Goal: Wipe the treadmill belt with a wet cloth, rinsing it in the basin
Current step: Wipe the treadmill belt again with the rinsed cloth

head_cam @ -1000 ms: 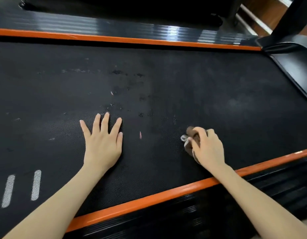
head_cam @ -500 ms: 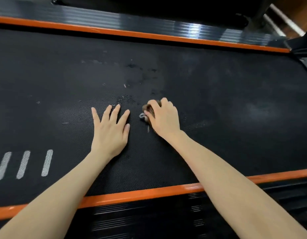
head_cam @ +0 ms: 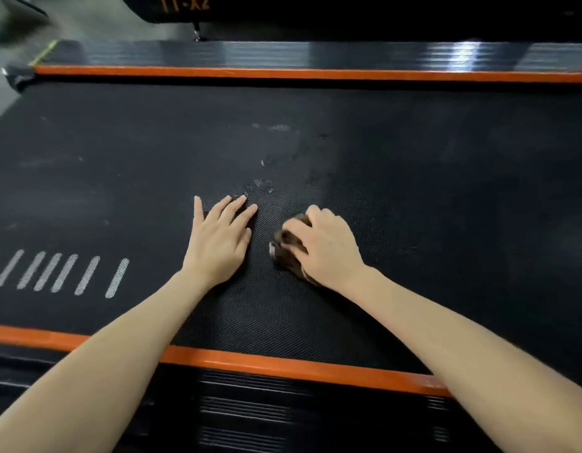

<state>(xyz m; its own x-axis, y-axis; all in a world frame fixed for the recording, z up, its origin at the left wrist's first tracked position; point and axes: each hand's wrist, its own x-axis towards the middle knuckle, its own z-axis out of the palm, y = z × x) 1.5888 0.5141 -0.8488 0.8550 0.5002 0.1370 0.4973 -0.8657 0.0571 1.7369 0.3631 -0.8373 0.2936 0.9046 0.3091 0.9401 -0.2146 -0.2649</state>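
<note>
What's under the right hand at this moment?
A bunched brown cloth sits under the right hand, pressed on the black belt. Only its left part shows past the fingers; the rest, and the belt beneath, is covered.

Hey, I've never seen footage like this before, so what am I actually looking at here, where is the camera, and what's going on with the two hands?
The camera sits on a person's head and looks forward and down, so both arms reach into the picture from the bottom. The big black textured surface is a treadmill belt, seen from the side, with an orange stripe along its near edge and another along the far edge. The left hand lies flat and open on the belt, holding nothing. The right hand is closed over a bunched brown cloth and presses it on the belt. Pale dusty specks sit just beyond the hands, and white dashes are printed on the belt at left. No basin is in view.
</note>
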